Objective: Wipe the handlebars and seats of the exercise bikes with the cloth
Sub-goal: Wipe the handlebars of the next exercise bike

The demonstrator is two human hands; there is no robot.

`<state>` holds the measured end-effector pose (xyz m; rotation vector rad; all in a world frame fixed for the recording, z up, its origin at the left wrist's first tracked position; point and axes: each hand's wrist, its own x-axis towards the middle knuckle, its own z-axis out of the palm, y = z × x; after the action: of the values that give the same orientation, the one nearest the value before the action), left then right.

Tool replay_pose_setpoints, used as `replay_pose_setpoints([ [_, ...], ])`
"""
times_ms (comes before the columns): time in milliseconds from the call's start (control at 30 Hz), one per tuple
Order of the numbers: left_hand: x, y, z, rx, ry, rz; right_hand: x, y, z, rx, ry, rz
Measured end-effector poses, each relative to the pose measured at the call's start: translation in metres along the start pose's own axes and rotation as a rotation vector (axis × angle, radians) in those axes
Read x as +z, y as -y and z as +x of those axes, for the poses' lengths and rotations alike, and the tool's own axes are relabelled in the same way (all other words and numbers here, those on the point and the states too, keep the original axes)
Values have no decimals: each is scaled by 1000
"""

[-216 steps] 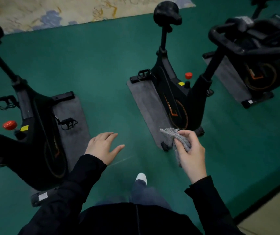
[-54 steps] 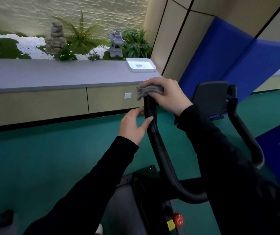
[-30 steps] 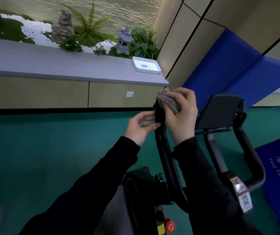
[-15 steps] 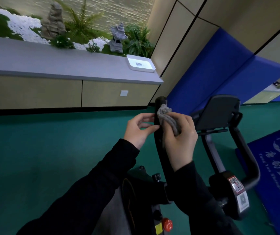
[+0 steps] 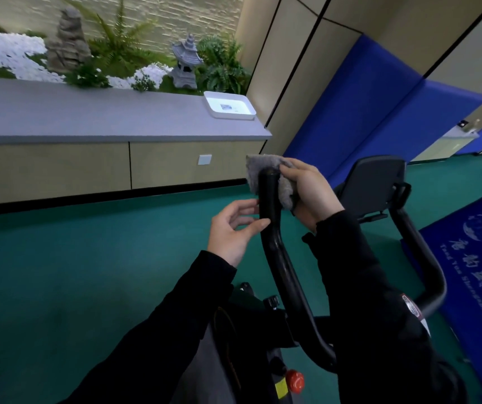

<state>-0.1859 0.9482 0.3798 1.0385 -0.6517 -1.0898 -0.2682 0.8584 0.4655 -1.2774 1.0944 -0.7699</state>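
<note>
A black exercise bike's left handlebar (image 5: 280, 263) rises in front of me, curving up to a tip at centre. My right hand (image 5: 311, 189) grips a grey cloth (image 5: 258, 170) wrapped round that tip from behind and the right. My left hand (image 5: 232, 228) pinches the bar just below the cloth, fingertips and thumb on its left side. The right handlebar (image 5: 420, 252) and the black console tablet holder (image 5: 375, 185) stand to the right. The seat is out of view.
A long grey counter (image 5: 88, 118) with a white tray (image 5: 229, 105) runs along the far wall, plants and stone lanterns behind it. Blue wall pads (image 5: 365, 106) stand on the right. A blue floor mat (image 5: 467, 258) lies on the green floor. A red knob (image 5: 294, 381) sits low on the frame.
My right hand has slid the cloth up from the bar's shaft to its tip, now wrapping it from behind. My left hand keeps its hold just below.
</note>
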Motion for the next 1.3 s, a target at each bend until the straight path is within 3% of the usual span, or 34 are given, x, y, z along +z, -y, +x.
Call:
replay_pose_setpoints([
  [167,-1,8,-2,-1,-25,-27,1,-22,-14,-7,-75,5],
  [467,-1,17,2,16,-35,-47,4,-34,-37,-261,-305,-523],
  [667,-4,19,3,13,-14,-85,-5,-41,-65,-402,-349,-816],
  [833,-5,19,4,0,6,-97,-2,-44,-75,-528,-429,-835],
  [1067,-8,19,5,-4,31,-84,-26,-61,-96,-447,-281,-878],
  [1233,-8,20,7,-17,27,-94,-15,-65,-93,-507,-393,-763],
  [1300,-9,21,7,-20,23,-92,-14,-68,-98,-533,-352,-788],
])
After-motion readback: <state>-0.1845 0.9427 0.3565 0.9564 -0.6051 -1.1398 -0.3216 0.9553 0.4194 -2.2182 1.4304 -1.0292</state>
